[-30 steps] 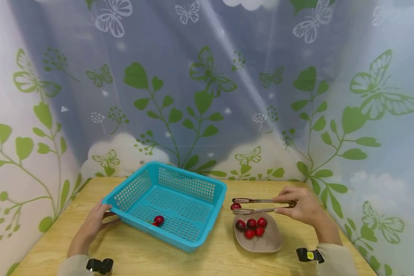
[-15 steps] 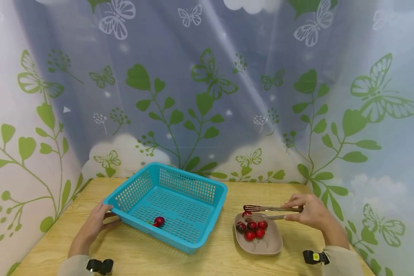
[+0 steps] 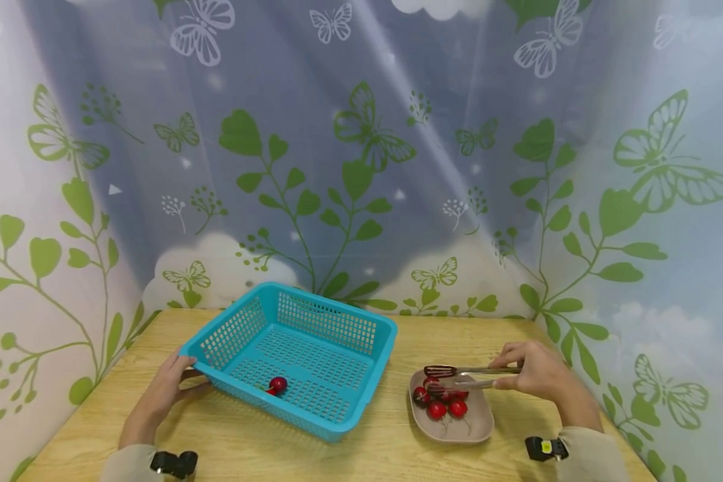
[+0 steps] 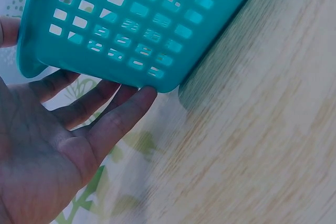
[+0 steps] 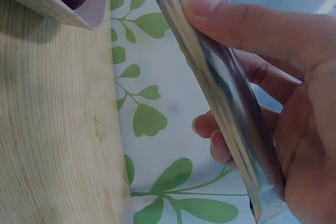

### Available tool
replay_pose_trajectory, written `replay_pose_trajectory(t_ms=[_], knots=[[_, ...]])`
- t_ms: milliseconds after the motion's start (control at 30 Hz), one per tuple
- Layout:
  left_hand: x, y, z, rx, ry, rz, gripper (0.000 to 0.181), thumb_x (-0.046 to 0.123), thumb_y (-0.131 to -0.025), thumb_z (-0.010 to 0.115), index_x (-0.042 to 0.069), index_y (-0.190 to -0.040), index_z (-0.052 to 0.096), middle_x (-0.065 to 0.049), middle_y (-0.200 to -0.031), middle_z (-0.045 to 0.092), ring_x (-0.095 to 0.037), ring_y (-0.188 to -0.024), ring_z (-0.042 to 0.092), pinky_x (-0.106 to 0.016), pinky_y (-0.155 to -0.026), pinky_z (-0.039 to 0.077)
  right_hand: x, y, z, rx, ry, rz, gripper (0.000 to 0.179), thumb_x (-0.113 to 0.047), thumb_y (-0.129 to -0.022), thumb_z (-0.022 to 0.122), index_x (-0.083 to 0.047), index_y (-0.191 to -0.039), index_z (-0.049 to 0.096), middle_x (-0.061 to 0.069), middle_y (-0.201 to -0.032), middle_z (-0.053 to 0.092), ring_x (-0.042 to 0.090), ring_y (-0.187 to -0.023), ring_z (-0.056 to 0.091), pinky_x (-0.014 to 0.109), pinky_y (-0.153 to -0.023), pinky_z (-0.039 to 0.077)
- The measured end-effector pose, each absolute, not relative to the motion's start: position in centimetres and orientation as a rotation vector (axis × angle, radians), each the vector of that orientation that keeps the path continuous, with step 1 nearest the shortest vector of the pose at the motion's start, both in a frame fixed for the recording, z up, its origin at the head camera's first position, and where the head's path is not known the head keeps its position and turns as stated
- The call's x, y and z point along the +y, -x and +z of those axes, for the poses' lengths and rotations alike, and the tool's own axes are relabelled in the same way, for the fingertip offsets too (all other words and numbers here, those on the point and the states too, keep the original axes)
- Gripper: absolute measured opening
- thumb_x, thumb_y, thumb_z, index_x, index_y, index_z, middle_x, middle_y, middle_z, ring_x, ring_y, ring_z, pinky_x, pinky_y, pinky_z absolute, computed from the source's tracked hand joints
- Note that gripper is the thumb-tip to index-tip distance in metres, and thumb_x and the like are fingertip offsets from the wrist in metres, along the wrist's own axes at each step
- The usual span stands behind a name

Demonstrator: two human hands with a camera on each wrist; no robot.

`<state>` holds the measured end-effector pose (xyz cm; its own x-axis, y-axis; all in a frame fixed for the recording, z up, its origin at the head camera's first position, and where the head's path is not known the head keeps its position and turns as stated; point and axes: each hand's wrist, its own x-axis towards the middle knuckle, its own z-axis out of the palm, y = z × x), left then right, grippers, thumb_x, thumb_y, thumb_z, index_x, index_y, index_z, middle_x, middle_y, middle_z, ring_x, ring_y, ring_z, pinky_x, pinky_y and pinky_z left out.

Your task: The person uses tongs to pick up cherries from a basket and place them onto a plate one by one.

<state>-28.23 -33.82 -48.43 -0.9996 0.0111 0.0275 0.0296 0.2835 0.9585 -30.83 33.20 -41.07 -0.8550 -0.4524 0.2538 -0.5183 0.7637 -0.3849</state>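
My left hand (image 3: 161,391) holds the left corner of a turquoise plastic basket (image 3: 361,408), thumb over the rim. In the left wrist view the fingers (image 4: 113,124) lie against the outside of its perforated wall (image 4: 131,30). One red cherry (image 3: 278,385) with a stem lies inside, near the front wall. With thumb and fingers, my right hand (image 3: 542,373) grips metal tongs (image 3: 482,369) with slotted ends. Those ends are spread above a small beige dish (image 3: 452,434), overlapping several cherries (image 3: 436,410) in it. Part of the fruit is hidden behind the tongs.
The dish stands right of the basket on a light wooden table (image 3: 229,442). Behind and at both sides hangs a curtain (image 3: 313,167) printed with leaves and butterflies. Black straps with small devices (image 3: 175,464) sit on both wrists.
The tongs carried a cherry right and over the dish, and it now lies among the others. The right hand moved right and slightly down. Left hand and basket stay put.
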Motion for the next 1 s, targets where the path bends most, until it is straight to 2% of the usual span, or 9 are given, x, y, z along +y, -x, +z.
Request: replay_pose_trajectory(t_ms=[200, 300, 733, 900, 1000], knots=[[-33.9, 28.3, -48.5, -2.510, 0.030, -1.877, 0.059, 0.029, -0.111, 0.027, -0.001, -0.161, 0.017, -0.029, -0.153, 0.033, -0.022, -0.120, 0.057, -0.050, -0.104, 0.061, 33.2, 30.6, -40.8, -2.820, -0.755, 0.661, 0.026, -0.023, -0.077, 0.090, -0.015, -0.101, 0.083, -0.008, -0.091, 0.071, -0.001, -0.063, 0.040, 0.019, -0.054, 0.039], [-34.0, 28.3, -48.6, -2.507, 0.034, -1.886, 0.059, 0.028, -0.111, 0.026, -0.001, -0.161, 0.016, -0.029, -0.153, 0.033, -0.022, -0.120, 0.057, -0.050, -0.103, 0.061, 33.2, 30.4, -40.6, -2.803, -0.730, 0.644, 0.031, -0.023, -0.076, 0.090, -0.012, -0.104, 0.083, -0.007, -0.091, 0.071, -0.001, -0.060, 0.038, 0.019, -0.052, 0.037], [-33.9, 28.3, -48.4, -2.490, 0.052, -1.892, 0.058, 0.028, -0.111, 0.027, -0.002, -0.161, 0.018, -0.029, -0.152, 0.035, -0.008, -0.109, 0.057, -0.047, -0.101, 0.063, 33.0, 29.7, -39.9, -2.695, -0.671, 0.609, 0.040, -0.028, -0.077, 0.090, -0.013, -0.113, 0.080, 0.002, -0.099, 0.072, -0.001, -0.064, 0.037, 0.018, -0.055, 0.038], [-33.9, 28.3, -48.4, -2.494, 0.045, -1.893, 0.059, 0.028, -0.111, 0.027, -0.002, -0.161, 0.017, -0.029, -0.152, 0.034, -0.010, -0.110, 0.057, -0.047, -0.101, 0.063, 32.7, 29.5, -39.6, -2.647, -0.659, 0.581, 0.040, -0.026, -0.076, 0.091, -0.013, -0.113, 0.081, 0.004, -0.102, 0.072, -0.001, -0.067, 0.043, 0.018, -0.052, 0.040], [-33.9, 28.3, -48.4, -2.497, 0.037, -1.898, 0.060, 0.029, -0.111, 0.027, -0.001, -0.162, 0.017, -0.029, -0.153, 0.033, -0.013, -0.113, 0.058, -0.048, -0.101, 0.063, 32.5, 29.4, -39.4, -2.606, -0.661, 0.579, 0.040, -0.024, -0.075, 0.091, -0.013, -0.113, 0.081, 0.004, -0.104, 0.073, -0.001, -0.070, 0.049, 0.019, -0.053, 0.046]])
